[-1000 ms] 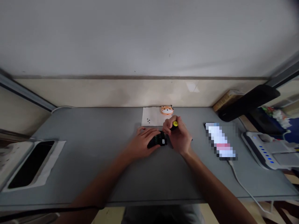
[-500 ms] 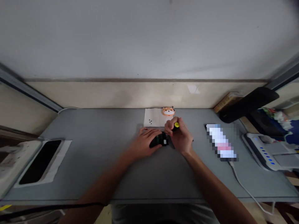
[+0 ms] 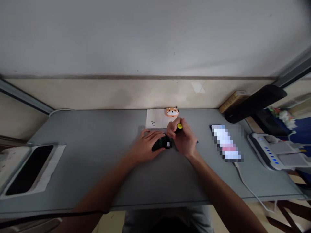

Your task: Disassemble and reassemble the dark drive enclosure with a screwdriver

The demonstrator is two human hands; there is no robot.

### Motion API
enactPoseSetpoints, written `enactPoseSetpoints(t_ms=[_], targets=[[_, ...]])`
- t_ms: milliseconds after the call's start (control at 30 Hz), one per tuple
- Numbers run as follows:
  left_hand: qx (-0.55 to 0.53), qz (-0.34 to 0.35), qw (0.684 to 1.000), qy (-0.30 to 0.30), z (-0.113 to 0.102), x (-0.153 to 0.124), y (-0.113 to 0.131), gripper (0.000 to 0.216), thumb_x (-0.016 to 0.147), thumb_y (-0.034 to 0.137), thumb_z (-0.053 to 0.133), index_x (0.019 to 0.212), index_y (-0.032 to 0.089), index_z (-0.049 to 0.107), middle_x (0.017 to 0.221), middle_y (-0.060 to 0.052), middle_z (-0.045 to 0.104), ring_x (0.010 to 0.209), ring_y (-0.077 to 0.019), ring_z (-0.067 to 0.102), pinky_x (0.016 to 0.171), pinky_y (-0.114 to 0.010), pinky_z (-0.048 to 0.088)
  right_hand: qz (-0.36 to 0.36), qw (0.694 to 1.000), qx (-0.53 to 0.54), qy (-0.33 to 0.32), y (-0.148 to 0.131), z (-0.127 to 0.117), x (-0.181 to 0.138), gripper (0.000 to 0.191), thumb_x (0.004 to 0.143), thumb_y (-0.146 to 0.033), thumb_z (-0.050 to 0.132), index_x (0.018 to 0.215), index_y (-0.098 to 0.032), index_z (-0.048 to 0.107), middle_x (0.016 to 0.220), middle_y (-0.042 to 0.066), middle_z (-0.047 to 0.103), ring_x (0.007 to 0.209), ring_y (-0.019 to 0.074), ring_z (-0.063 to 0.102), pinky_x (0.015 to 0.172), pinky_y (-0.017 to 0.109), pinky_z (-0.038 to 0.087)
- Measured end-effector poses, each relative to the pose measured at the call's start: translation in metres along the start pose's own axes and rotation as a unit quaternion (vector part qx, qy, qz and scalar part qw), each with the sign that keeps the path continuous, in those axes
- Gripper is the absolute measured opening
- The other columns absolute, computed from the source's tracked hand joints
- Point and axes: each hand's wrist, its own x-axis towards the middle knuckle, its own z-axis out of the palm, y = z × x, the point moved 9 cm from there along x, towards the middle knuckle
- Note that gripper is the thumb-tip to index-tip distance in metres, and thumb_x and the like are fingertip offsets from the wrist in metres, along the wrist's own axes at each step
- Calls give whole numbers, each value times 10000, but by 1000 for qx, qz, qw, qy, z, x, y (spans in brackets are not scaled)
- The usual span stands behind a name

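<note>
Screwdriver point(image 3: 179, 126) upright within curled right fingers point(image 3: 173, 130)

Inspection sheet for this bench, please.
Surface: grey table, dim light.
Job's things: black device, green board showing; yellow-capped screwdriver over it.
Clutter: paper sheet with tiny dark specks, orange animal-face trinket, pixelated phone, dark phone on cloth, left.
Hands: left hand holds the device; right hand grips the screwdriver.
Cables: white cable from pixelated phone; black cable along near edge.
Surroundings: plain wall; white unit with blue lights, right.
</note>
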Motion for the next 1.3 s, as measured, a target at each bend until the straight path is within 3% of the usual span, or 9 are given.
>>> enactPoseSetpoints(t_ms=[367, 567, 733, 900, 1100, 1300], targets=[[0, 9, 1000, 24, -4, -1, 2, 362, 983, 403, 581, 1301, 232, 564, 1356, -86, 661, 1272, -271, 597, 1146, -510, 340, -1, 999, 33, 3, -2, 1, 0, 413, 948, -509, 556, 659, -214, 545, 564, -29, 375, 519, 112, 334, 548, 289, 283], [-20, -9, 996, 81, -12, -3, -4, 186, 1020, 305, 521, 991, 240, 693, 1315, -64, 684, 1217, -238, 622, 1114, -498, 366, 15, 996, 83, 4, -9, 3, 0, 416, 979, -470, 487, 644, -224, 485, 539, -31, 323, 513, 127, 285, 546, 276, 306], [-29, -26, 993, 109, -19, -5, -11, 223, 1018, 328, 549, 943, 253, 745, 1255, -60, 708, 1147, -227, 647, 1075, -471, 396, 1, 993, 108, 54, -24, -12, 5, 398, 966, -421, 486, 622, -223, 458, 529, -39, 275, 502, 131, 239, 536, 273, 282], [3, -75, 984, 160, -34, -5, -21, 243, 1020, 361, 549, 950, 284, 769, 1213, -47, 714, 1157, -240, 629, 1053, -474, 402, -26, 985, 134, 109, -35, -43, 13, 377, 976, -392, 445, 635, -230, 433, 544, -43, 245, 499, 144, 212, 517, 280, 285], [84, -50, 989, 115, -41, 41, -22, 202, 999, 343, 592, 990, 290, 787, 1111, -58, 696, 1081, -246, 606, 995, -448, 407, -37, 979, 143, 143, -35, -72, 20, 350, 945, -437, 518, 670, -240, 431, 564, -55, 250, 490, 137, 263, 510, 282, 334], [126, -18, 990, 62, -30, 92, -15, 149, 966, 301, 646, 1018, 275, 784, 1121, -70, 679, 1115, -266, 580, 931, -417, 413, -37, 976, 154, 148, -32, -76, 21, 359, 919, -459, 551, 666, -238, 424, 558, -61, 254, 484, 131, 262, 507, 274, 339]])
